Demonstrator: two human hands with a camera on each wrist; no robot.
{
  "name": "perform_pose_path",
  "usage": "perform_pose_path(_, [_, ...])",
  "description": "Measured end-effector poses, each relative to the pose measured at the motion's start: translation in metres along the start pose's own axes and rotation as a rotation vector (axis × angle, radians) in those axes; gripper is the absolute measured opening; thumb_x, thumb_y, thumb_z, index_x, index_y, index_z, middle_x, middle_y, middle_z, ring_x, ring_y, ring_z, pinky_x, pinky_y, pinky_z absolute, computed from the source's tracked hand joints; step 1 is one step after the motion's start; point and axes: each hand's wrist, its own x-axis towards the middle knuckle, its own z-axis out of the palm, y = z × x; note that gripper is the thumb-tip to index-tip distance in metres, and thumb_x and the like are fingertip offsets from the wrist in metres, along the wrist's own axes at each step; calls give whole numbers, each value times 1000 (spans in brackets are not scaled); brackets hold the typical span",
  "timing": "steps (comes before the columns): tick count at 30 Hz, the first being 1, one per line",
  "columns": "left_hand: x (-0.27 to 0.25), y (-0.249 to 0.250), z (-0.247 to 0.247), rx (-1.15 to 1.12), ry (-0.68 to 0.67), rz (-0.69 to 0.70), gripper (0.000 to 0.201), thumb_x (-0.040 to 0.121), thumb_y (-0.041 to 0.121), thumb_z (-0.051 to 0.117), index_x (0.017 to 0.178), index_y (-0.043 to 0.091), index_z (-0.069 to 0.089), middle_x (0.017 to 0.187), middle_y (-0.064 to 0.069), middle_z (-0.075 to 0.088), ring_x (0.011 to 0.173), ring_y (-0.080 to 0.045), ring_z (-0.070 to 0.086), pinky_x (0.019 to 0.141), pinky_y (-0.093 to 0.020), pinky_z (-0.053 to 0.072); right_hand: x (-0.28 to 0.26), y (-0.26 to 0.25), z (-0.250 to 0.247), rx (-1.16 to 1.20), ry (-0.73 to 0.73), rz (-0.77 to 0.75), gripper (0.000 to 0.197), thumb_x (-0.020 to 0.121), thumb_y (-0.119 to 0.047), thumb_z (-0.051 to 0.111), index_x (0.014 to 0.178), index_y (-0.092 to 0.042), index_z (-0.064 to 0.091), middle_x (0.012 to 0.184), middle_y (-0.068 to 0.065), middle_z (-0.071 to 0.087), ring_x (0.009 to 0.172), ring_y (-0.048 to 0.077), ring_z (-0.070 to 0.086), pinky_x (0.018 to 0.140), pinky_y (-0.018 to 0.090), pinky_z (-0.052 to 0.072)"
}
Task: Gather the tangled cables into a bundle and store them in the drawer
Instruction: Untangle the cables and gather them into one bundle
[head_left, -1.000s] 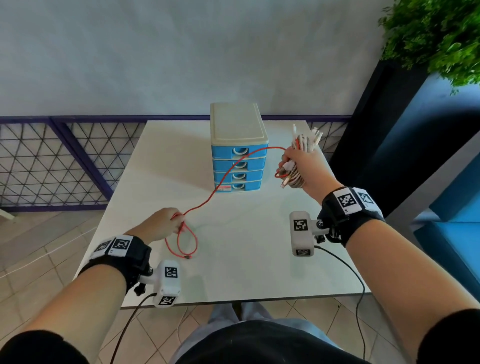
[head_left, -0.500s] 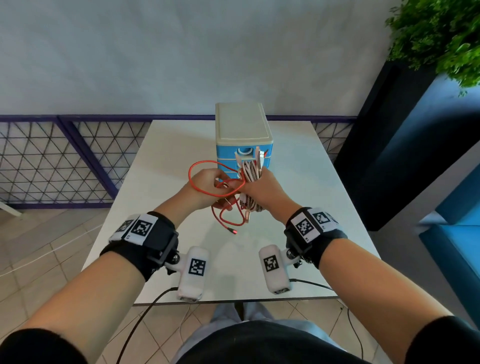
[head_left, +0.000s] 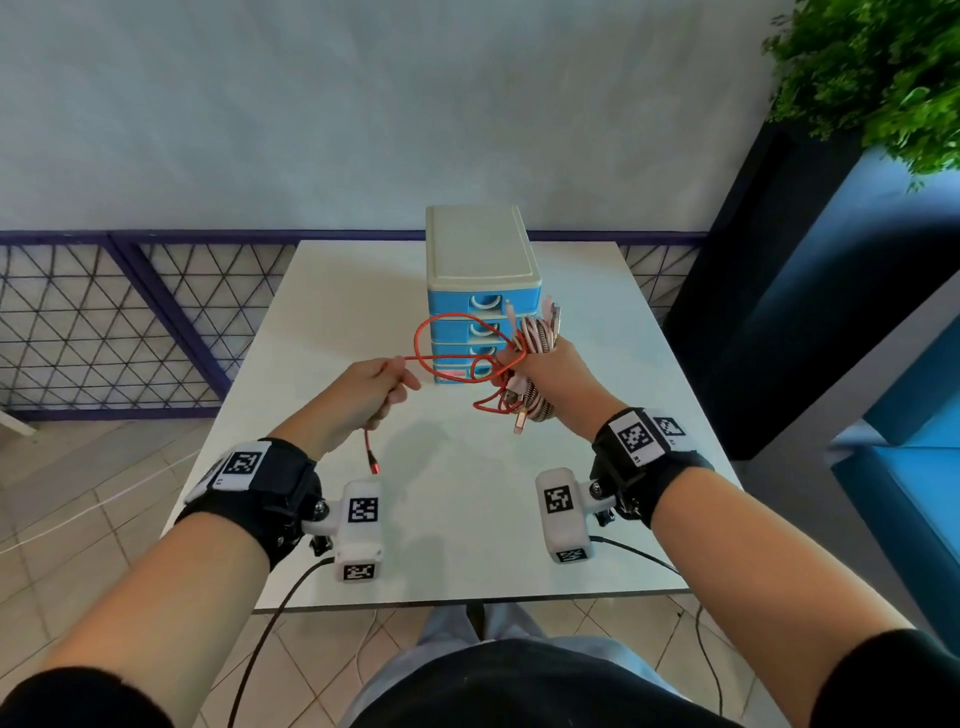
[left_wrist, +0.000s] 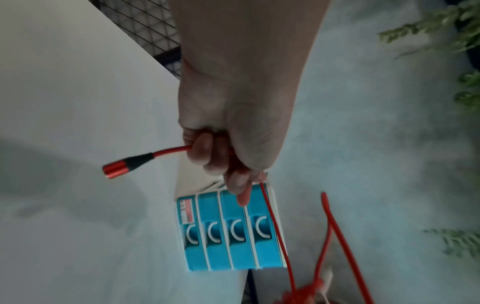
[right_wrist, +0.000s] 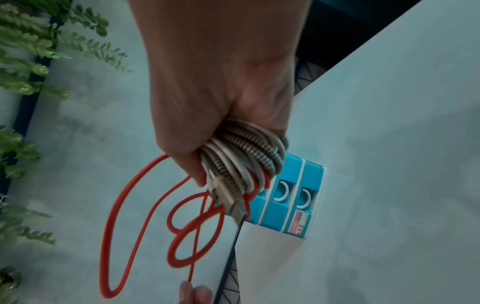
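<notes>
My right hand (head_left: 540, 369) grips a bundle of braided cables (head_left: 537, 338) (right_wrist: 244, 156) in its fist, held in the air in front of the drawer unit. A red cable (head_left: 452, 332) (right_wrist: 124, 205) loops out from that bundle to my left hand (head_left: 379, 387), which grips it near its end. Its red plug (head_left: 373, 464) (left_wrist: 116, 168) hangs free below the left fist (left_wrist: 221, 152). The small blue drawer unit (head_left: 480, 312) (left_wrist: 228, 230) with a beige top stands at the back of the white table (head_left: 363, 291); all its drawers look closed.
A purple mesh railing (head_left: 104, 322) runs behind and left of the table. A dark planter with a green plant (head_left: 872, 67) and blue seating (head_left: 914, 467) stand to the right. My legs show below the table's near edge.
A second ago the hands were far apart with the red cable stretched. They met in the middle, and now the left hand has pulled away left with the cable's end, leaving loops by the bundle.
</notes>
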Motion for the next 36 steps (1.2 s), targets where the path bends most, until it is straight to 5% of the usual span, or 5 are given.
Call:
perform_pose_path(13, [8, -56, -50, 158, 385, -201, 26, 90, 17, 44, 75, 9, 64, 59, -3, 41, 44, -20, 27, 44, -22, 20, 11, 7, -28, 225, 247, 77, 9, 90, -6, 55, 83, -10, 57, 70, 11, 66, 58, 18, 65, 51, 28, 53])
perform_pose_path(20, [10, -69, -43, 416, 291, -273, 26, 85, 17, 51, 65, 5, 64, 58, -9, 51, 48, -25, 40, 48, -27, 29, 14, 4, -30, 231, 266, 127, 10, 90, -14, 59, 80, -11, 58, 62, 2, 69, 47, 15, 63, 50, 26, 51])
perform_pose_path(26, [18, -37, -9, 557, 164, 59, 28, 90, 13, 51, 114, 14, 64, 130, -5, 58, 125, -23, 50, 99, -28, 38, 14, 6, -11, 249, 177, 145, 10, 86, -13, 63, 94, -7, 65, 84, 11, 72, 63, 18, 67, 62, 31, 55])
perform_pose_path(31, [-6, 26, 48, 48, -225, 282, 21, 96, 20, 51, 110, 12, 64, 110, 5, 67, 104, -6, 61, 90, -13, 46, 14, 2, 5, 241, 158, 114, 5, 85, -12, 66, 89, -12, 64, 81, 8, 70, 71, 21, 68, 69, 34, 57])
perform_pose_path(36, [4, 24, 54, 16, -115, 283, 18, 99, 10, 42, 101, 5, 60, 89, -7, 62, 56, -1, 62, 60, -11, 48, 10, -7, -3, 205, -18, 93, 6, 84, -9, 69, 85, -13, 65, 74, 6, 68, 62, 15, 66, 62, 29, 55])
